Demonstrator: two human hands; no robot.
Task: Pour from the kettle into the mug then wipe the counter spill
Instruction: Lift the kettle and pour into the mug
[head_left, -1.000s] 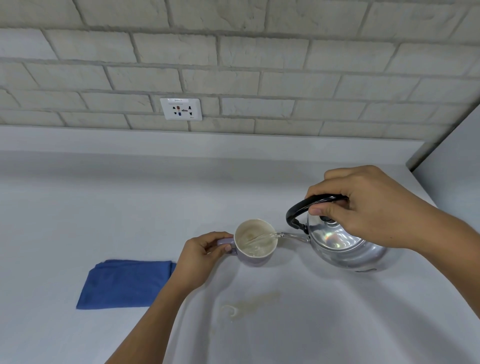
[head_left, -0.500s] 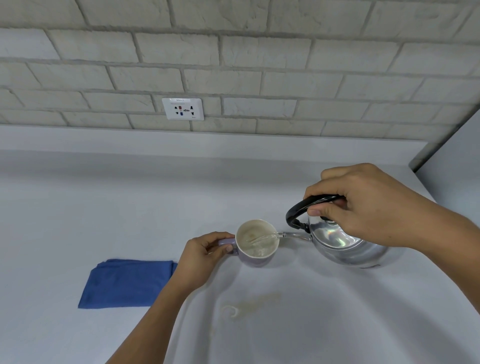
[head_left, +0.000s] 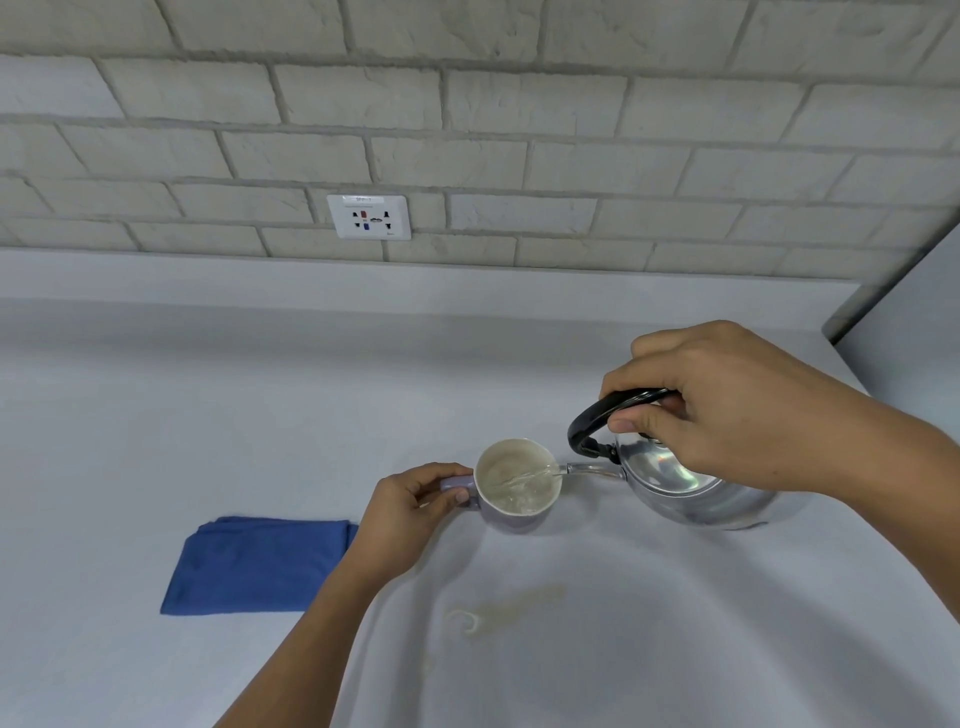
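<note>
Little differs from a moment ago, the right hand (head_left: 737, 410) still clasping the shiny steel kettle (head_left: 691, 488) by its black loop handle, tilted, its clear stream arcing into the round lilac mug (head_left: 517, 486) on the matte counter (head_left: 208, 415), whose handle the left hand (head_left: 410, 512) pinches, the folded blue cloth (head_left: 260, 564) beside and the tan spill (head_left: 506, 608) nearer.

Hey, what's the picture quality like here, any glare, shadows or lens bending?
Head view: the kettle shows a rainbow glare patch; a wide soft shadow covers the counter near the spill; the wide lens bows the wall's brick lines; everything looks sharp, and the stream into the mug is only faintly visible.
</note>
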